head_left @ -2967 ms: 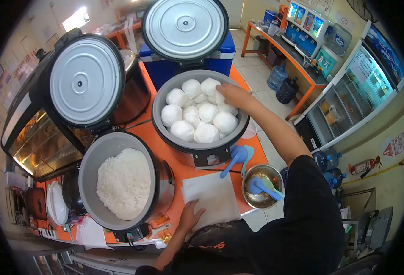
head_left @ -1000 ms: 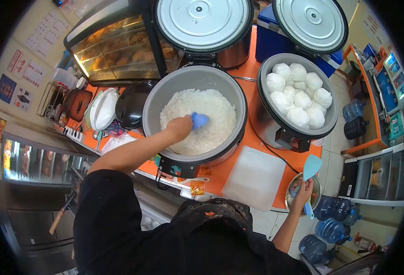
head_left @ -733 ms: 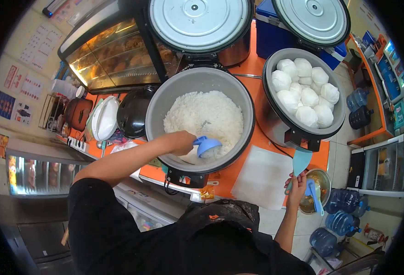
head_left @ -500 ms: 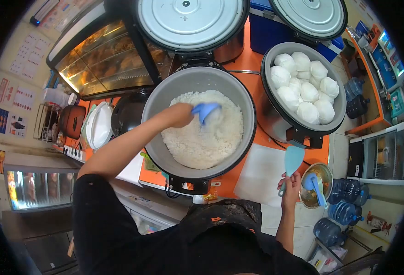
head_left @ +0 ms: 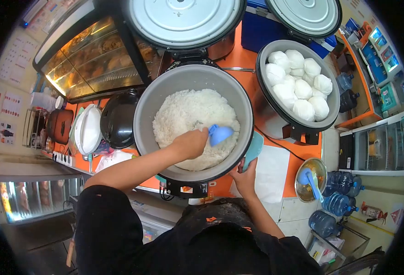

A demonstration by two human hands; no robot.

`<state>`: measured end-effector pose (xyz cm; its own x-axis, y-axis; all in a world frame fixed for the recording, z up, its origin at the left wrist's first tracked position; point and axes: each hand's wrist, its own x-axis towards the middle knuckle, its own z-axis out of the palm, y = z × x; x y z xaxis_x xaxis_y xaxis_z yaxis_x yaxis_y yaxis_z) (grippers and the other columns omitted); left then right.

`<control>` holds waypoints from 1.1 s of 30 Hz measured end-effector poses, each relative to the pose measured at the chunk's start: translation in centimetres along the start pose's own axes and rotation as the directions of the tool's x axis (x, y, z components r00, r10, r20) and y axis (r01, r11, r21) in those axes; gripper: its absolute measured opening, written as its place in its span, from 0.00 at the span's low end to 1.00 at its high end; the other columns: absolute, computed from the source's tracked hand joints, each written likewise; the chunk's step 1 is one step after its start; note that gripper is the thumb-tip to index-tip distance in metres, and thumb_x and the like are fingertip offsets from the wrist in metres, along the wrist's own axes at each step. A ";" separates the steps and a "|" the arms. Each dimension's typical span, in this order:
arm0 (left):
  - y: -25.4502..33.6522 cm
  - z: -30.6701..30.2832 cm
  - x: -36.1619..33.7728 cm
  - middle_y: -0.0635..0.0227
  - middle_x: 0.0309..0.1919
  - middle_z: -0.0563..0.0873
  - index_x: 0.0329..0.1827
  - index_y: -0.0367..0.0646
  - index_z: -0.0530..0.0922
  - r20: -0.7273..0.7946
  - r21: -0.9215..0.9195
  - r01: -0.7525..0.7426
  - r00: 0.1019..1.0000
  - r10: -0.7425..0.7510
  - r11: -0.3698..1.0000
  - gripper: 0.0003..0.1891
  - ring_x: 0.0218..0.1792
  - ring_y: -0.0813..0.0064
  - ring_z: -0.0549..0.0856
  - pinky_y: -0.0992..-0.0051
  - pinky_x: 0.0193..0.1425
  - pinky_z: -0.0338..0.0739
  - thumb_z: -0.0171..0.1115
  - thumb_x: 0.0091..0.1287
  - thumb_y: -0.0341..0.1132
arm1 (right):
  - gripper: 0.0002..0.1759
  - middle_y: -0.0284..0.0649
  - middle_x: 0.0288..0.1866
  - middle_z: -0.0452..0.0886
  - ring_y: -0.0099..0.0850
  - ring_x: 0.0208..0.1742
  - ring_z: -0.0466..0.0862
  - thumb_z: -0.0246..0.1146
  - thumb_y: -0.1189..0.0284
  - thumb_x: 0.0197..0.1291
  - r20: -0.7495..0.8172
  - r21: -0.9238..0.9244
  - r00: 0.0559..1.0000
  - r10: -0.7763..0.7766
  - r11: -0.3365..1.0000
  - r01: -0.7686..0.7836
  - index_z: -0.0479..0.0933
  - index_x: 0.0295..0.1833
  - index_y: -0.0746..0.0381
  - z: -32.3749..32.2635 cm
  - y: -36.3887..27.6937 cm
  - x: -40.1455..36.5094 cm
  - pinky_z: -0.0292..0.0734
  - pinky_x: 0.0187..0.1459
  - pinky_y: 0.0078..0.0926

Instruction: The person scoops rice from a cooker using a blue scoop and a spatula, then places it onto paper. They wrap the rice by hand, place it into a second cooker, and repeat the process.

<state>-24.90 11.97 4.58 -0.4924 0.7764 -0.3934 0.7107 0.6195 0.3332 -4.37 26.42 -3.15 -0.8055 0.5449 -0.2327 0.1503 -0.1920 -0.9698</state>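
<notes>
My left hand (head_left: 193, 143) reaches over the open rice cooker (head_left: 146, 96), closed around the handle of a blue scoop (head_left: 222, 135). The scoop's rounded bowl is over the right side of the white cooked rice (head_left: 190, 107); whether it touches the grains is hard to tell. At the cooker's lower right edge, my right hand (head_left: 246, 179) grips a teal rice paddle (head_left: 255, 145). Its blade points up beside the cooker's outer wall, and part of it is hidden by the rim.
To the right stands a second cooker (head_left: 334, 103) with several wrapped white rice balls (head_left: 303, 89). A sheet of white paper (head_left: 271, 172) lies below it. A metal bowl (head_left: 301, 192) holds a blue utensil (head_left: 308, 178). A lit food display case (head_left: 96, 57) stands at the back left.
My left hand and scoop have moved toward the near side of the rice. My right hand has brought the paddle left, from near the metal bowl to the cooker's edge. The view shifts slightly.
</notes>
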 end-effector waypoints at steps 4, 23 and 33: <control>1.6 -2.4 -3.4 0.42 0.36 0.87 0.56 0.33 0.74 0.166 -0.109 0.021 0.986 -0.003 0.994 0.15 0.40 0.42 0.88 0.49 0.46 0.81 0.57 0.70 0.31 | 0.49 0.30 0.41 0.63 0.20 0.39 0.67 0.75 0.86 0.41 -0.019 0.079 0.999 0.044 0.996 -0.043 0.57 0.69 0.59 0.2 0.3 -0.2 0.70 0.39 0.18; -0.3 -1.5 2.5 0.45 0.32 0.86 0.62 0.36 0.71 -0.014 0.143 -0.100 0.995 0.103 0.985 0.19 0.37 0.44 0.88 0.50 0.42 0.81 0.56 0.68 0.29 | 0.44 0.29 0.39 0.64 0.20 0.35 0.67 0.80 0.78 0.44 0.001 -0.104 1.000 -0.026 0.994 0.026 0.60 0.64 0.61 -0.2 -1.3 -0.7 0.68 0.36 0.20; -4.2 -3.8 -4.1 0.56 0.31 0.85 0.72 0.43 0.72 0.228 -0.214 -0.316 0.904 0.362 0.924 0.26 0.31 0.59 0.87 0.59 0.35 0.78 0.60 0.70 0.34 | 0.44 0.29 0.38 0.64 0.20 0.34 0.66 0.79 0.77 0.48 0.037 -0.170 0.999 -0.029 0.985 0.035 0.60 0.68 0.62 -0.3 -1.4 -0.8 0.68 0.36 0.20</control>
<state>-27.80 6.65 8.08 -0.0731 0.8996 -0.4306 0.7046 0.3521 0.6160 -3.72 26.52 -1.65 -0.8303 0.5198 -0.2012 0.2169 -0.0312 -0.9757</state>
